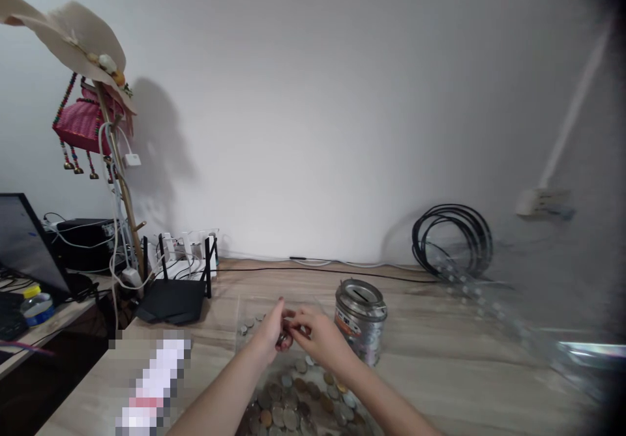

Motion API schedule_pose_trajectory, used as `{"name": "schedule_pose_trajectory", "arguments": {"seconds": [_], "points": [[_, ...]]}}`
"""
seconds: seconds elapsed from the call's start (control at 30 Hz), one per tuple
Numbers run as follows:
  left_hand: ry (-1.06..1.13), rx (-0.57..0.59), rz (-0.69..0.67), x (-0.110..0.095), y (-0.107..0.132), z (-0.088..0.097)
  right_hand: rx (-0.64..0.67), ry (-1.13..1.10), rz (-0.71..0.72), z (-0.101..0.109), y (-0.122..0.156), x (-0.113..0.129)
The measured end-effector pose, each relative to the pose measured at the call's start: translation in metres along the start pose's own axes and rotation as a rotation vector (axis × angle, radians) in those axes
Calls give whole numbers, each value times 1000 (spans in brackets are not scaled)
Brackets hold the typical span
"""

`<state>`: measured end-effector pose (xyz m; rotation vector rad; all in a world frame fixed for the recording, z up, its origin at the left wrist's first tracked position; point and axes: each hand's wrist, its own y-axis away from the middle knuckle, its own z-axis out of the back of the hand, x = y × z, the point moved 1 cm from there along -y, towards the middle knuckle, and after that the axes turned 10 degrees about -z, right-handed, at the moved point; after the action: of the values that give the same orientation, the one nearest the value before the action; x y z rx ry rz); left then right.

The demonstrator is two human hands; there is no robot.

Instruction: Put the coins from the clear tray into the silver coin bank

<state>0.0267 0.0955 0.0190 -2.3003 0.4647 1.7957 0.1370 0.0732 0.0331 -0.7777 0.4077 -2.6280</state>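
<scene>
My left hand (270, 332) and my right hand (313, 335) meet low in the middle of the view, fingers pinched together around a small stack of coins (284, 339). Below them lies a heap of loose coins (298, 403) on a clear plastic sheet on the wooden table (440, 364). A metal tin money box (360, 319) with a slot in its lid stands just right of my right hand.
A black router (173, 296) with upright antennas and a power strip sit at the back left. Beside them stand a pole with a hat and pink bag (83, 120). A coil of black cable (452, 237) leans on the wall. A laptop (24, 244) and bottle are far left.
</scene>
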Motion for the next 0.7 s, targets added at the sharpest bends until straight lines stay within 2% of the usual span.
{"name": "schedule_pose_trajectory", "arguments": {"seconds": [0.1,0.2,0.23,0.3,0.33,0.4,0.5,0.57,0.63,0.7], "points": [[14,6,38,0,2,-2,-53,71,2,6,-1,0],[175,52,135,-2,1,2,-288,186,-70,39,0,-6],[229,53,168,-2,-1,4,-380,217,-127,54,0,-13],[328,-10,186,-2,-5,10,-538,296,-353,84,0,-31],[376,-74,172,-1,-7,12,-548,332,-452,96,-1,-42],[465,-187,140,1,-10,16,-458,347,-596,112,-3,-63],[544,-249,141,4,-11,17,-316,329,-658,116,-7,-80],[572,-236,145,5,-10,15,-291,338,-647,112,-8,-81],[585,-206,142,4,-8,14,-387,355,-584,106,-7,-72],[594,-164,148,3,-6,13,-542,342,-435,95,-4,-55]]}}
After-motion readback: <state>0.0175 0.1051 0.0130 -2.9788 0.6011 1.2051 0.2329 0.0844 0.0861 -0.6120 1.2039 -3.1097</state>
